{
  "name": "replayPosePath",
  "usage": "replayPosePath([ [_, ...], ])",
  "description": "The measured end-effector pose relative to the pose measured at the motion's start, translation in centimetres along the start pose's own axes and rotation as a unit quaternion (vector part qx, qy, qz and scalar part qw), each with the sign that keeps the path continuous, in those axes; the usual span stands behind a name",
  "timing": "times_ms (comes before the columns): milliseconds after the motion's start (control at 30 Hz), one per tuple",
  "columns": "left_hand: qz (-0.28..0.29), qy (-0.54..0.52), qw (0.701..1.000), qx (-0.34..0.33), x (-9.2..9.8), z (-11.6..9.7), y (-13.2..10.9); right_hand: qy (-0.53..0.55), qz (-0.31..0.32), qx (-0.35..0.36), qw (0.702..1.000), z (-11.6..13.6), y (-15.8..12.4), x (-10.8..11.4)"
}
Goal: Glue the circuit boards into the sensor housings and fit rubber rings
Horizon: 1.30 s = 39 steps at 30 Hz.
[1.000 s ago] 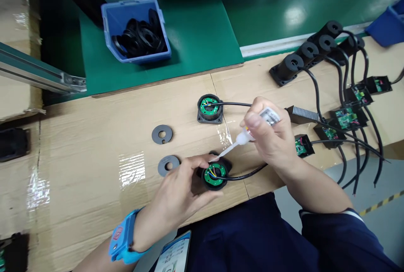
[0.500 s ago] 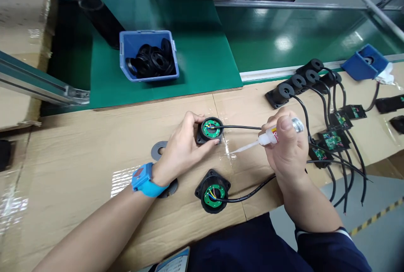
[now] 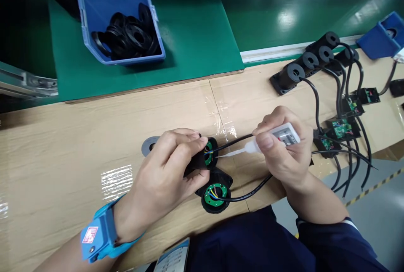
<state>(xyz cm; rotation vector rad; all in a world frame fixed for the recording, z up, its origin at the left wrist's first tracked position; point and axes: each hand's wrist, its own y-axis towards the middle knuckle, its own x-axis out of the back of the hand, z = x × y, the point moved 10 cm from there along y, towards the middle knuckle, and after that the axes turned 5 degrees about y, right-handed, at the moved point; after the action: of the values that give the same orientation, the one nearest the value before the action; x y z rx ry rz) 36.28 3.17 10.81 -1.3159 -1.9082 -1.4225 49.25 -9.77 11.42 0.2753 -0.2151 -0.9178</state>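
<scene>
My left hand (image 3: 172,171) grips a black round housing (image 3: 213,148), tilted so that its open face with a green circuit board and coloured wires turns right. A black cable runs from that board toward my right hand (image 3: 280,150). Pinched in my right hand is a small white glue bottle (image 3: 285,134), its thin clear nozzle pointing left with the tip close to the housing's rim; whether they touch I cannot tell. Just below lies a second black housing (image 3: 216,196), face up, with a green board and its own cable. Partly behind my left hand sits a grey ring (image 3: 148,146).
A blue bin (image 3: 121,59) of black rings stands on the green mat (image 3: 195,45). To the right are several black cylinders (image 3: 292,74) with cables leading to small boxed circuit boards (image 3: 342,128). Another blue bin (image 3: 378,38) is at far right. Cardboard (image 3: 78,137) covers the bench.
My left hand has lifted and tilted the housing, bringing it nearer to me. The glue bottle's nozzle tip has come up to the housing. The camera view has moved closer.
</scene>
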Motion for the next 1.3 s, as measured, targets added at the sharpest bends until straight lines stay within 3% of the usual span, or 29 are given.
replayPosePath([
  [533, 0.033, -0.002, 0.999, 0.011, 0.0, -0.3, -0.1, -0.021, 0.036, -0.019, 0.999, 0.3, 0.1, -1.0],
  [767, 0.045, -0.023, 0.997, 0.053, -0.3, 0.1, 0.3, -0.065, 0.021, 0.013, 0.998, 1.0, 0.1, -0.7],
  [1067, 0.093, -0.063, 0.983, 0.145, -1.5, 2.3, -0.2, -0.137, 0.035, 0.103, 0.985, 2.7, -0.5, -1.4],
  [1300, 0.082, -0.049, 0.987, 0.13, -1.3, 2.0, -0.1, -0.112, 0.056, 0.07, 0.99, 2.3, -0.4, -1.5],
])
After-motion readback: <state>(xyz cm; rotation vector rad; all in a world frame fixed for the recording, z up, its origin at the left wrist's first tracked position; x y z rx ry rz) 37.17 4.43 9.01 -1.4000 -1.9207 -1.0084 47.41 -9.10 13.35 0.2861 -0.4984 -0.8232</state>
